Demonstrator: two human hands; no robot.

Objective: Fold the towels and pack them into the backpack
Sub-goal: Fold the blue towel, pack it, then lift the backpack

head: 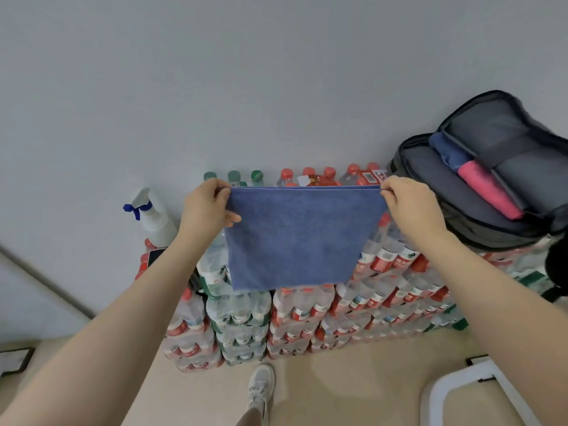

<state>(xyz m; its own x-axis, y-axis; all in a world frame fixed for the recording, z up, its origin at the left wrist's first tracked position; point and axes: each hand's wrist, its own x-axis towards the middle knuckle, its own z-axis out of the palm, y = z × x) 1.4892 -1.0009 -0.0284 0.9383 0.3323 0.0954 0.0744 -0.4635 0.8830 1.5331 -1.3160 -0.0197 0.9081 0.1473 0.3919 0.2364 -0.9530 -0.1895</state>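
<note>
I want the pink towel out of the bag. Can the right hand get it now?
Probably not yet. The right hand pinches a corner of the blue towel, so its grip is busy. The backpack lies open, and nothing covers the pink towel, so a freed hand likely could.

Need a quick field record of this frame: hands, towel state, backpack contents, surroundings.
left hand: left hand pinches the top left corner of the blue microfibre towel
right hand: right hand pinches the top right corner
towel state: held up in the air, hanging flat, top edge looks doubled
backpack: grey zip-open backpack lies open on stacked bottled-water packs
already packed: rolled dark blue towel and rolled pink towel in it
nearby: white spray bottle with blue trigger at left
</note>
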